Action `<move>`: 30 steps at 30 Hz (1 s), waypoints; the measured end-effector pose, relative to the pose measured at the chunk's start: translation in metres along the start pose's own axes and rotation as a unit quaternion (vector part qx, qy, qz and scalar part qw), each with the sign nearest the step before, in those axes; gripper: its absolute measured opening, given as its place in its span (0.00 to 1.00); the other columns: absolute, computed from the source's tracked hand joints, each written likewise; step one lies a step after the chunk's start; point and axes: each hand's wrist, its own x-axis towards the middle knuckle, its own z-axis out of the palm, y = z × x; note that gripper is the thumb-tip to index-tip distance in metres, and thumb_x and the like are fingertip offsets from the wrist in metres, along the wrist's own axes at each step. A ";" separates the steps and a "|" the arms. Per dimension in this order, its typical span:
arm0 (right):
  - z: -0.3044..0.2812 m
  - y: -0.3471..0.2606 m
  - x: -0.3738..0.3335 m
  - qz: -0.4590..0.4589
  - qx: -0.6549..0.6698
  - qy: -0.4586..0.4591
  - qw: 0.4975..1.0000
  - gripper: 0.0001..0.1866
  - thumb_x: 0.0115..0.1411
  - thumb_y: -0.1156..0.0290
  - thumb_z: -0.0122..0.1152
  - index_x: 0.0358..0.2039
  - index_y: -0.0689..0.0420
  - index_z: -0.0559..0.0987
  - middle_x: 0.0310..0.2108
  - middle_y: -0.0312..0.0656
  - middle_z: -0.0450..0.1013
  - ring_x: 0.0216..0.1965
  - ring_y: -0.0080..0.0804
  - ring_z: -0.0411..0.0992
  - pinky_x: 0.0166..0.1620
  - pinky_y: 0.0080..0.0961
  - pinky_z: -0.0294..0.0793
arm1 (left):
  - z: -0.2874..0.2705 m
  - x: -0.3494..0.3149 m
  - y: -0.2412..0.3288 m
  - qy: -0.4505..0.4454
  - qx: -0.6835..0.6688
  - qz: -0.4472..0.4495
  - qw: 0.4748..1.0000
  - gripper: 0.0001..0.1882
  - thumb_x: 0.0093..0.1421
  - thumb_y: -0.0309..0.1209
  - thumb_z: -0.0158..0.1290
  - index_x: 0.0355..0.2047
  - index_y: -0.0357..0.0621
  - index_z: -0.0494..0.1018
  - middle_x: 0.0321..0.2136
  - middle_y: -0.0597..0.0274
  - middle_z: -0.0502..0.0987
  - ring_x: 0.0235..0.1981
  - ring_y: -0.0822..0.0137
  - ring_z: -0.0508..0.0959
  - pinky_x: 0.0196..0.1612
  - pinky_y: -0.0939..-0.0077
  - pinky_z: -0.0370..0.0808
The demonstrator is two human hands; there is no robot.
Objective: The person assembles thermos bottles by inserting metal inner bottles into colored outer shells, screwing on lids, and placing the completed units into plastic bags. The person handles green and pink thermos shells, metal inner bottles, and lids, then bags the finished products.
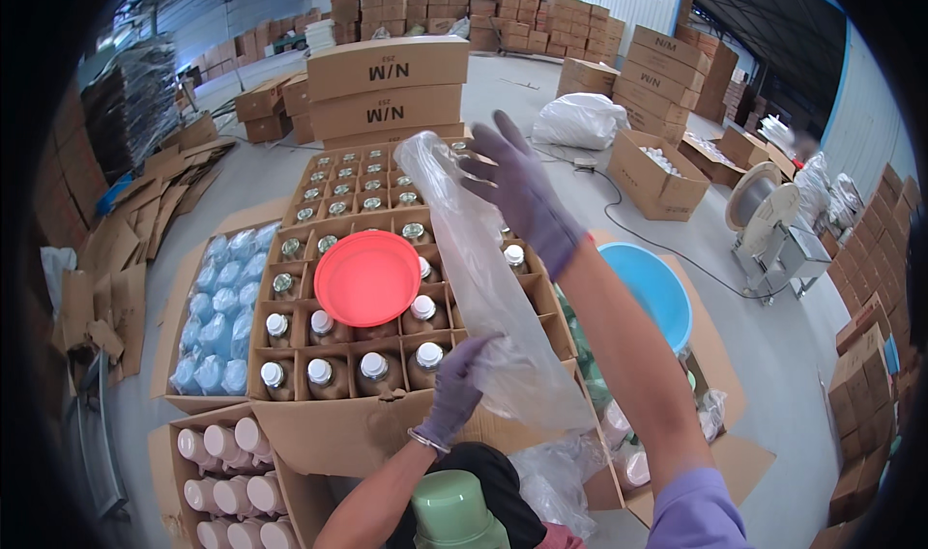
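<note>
My left hand (pixel 458 387), in a thin purple-grey glove, pinches the lower part of a long clear plastic bag (pixel 483 278). The bag stretches away from me across a divided carton (pixel 319 409) of bottles. Beside the bag's far end is my gloved right hand (pixel 514 187), raised with its fingers spread and nothing gripped. A red round basin (pixel 368 276) rests on the bottles left of the bag. White-capped bottles (pixel 374 367) fill the near compartments; farther ones show clear or silvery tops. A light green lidded bottle (pixel 452 510) is close to me, between my forearms.
Left are a carton of blue-wrapped items (pixel 224 303) and one of pinkish bottles (pixel 232 496). A blue basin (pixel 650 293) tops an open carton at right. Stacked boxes (pixel 387 80) stand ahead; a cable (pixel 657 243) crosses the floor toward a reel machine (pixel 773 216).
</note>
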 end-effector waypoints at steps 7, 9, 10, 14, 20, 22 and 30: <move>-0.068 0.114 -0.203 -0.151 -0.262 -0.130 0.944 0.54 0.54 0.56 0.73 0.73 0.58 0.52 0.62 0.49 0.64 0.62 0.44 0.66 0.65 0.42 0.61 | -0.027 -0.039 -0.015 0.108 -0.238 -0.142 0.955 0.14 0.67 0.27 0.50 0.50 0.33 0.76 0.44 0.64 0.80 0.45 0.72 0.79 0.49 0.76 0.76; -0.059 0.142 -0.223 -0.148 -0.491 -0.143 0.846 0.43 0.53 0.64 0.70 0.68 0.60 0.62 0.47 0.51 0.73 0.52 0.47 0.72 0.59 0.41 0.68 | -0.039 -0.067 -0.015 0.172 -0.043 -0.083 0.981 0.14 0.67 0.30 0.53 0.49 0.36 0.76 0.43 0.65 0.81 0.44 0.70 0.80 0.48 0.73 0.77; -0.081 0.175 -0.226 -0.086 -0.471 -0.066 0.875 0.35 0.54 0.68 0.67 0.63 0.62 0.68 0.42 0.49 0.75 0.47 0.43 0.74 0.53 0.38 0.71 | -0.056 -0.087 -0.021 0.162 0.221 -0.002 0.962 0.14 0.67 0.31 0.53 0.49 0.36 0.76 0.43 0.65 0.81 0.44 0.70 0.79 0.48 0.73 0.77; -0.114 0.209 -0.274 0.160 -0.224 0.140 0.951 0.18 0.57 0.76 0.57 0.48 0.66 0.78 0.35 0.41 0.77 0.37 0.30 0.74 0.42 0.29 0.74 | -0.071 -0.187 -0.001 0.222 0.112 -0.159 0.955 0.16 0.67 0.34 0.52 0.49 0.33 0.76 0.41 0.63 0.81 0.39 0.72 0.79 0.40 0.74 0.76; -0.064 0.153 -0.407 -0.078 -0.301 -0.027 0.950 0.12 0.51 0.81 0.56 0.38 0.59 0.74 0.42 0.47 0.74 0.45 0.45 0.72 0.53 0.38 0.72 | -0.057 -0.325 0.057 0.168 0.149 -0.137 0.965 0.22 0.70 0.37 0.48 0.54 0.31 0.74 0.41 0.49 0.83 0.39 0.62 0.82 0.44 0.68 0.78; -0.060 0.136 -0.443 -0.064 -0.334 -0.104 0.935 0.14 0.47 0.83 0.58 0.36 0.56 0.73 0.43 0.44 0.73 0.47 0.48 0.71 0.56 0.44 0.70 | -0.037 -0.352 0.083 0.209 0.099 -0.153 0.961 0.23 0.72 0.37 0.45 0.59 0.31 0.70 0.46 0.43 0.81 0.49 0.56 0.82 0.55 0.67 0.75; -0.149 0.154 -0.528 -0.127 -0.505 -0.454 0.723 0.10 0.52 0.65 0.58 0.37 0.41 0.78 0.41 0.33 0.72 0.48 0.38 0.71 0.63 0.60 0.61 | -0.067 -0.417 0.128 -0.049 0.081 -0.351 0.932 0.21 0.68 0.32 0.51 0.58 0.35 0.72 0.53 0.48 0.78 0.56 0.61 0.76 0.61 0.66 0.71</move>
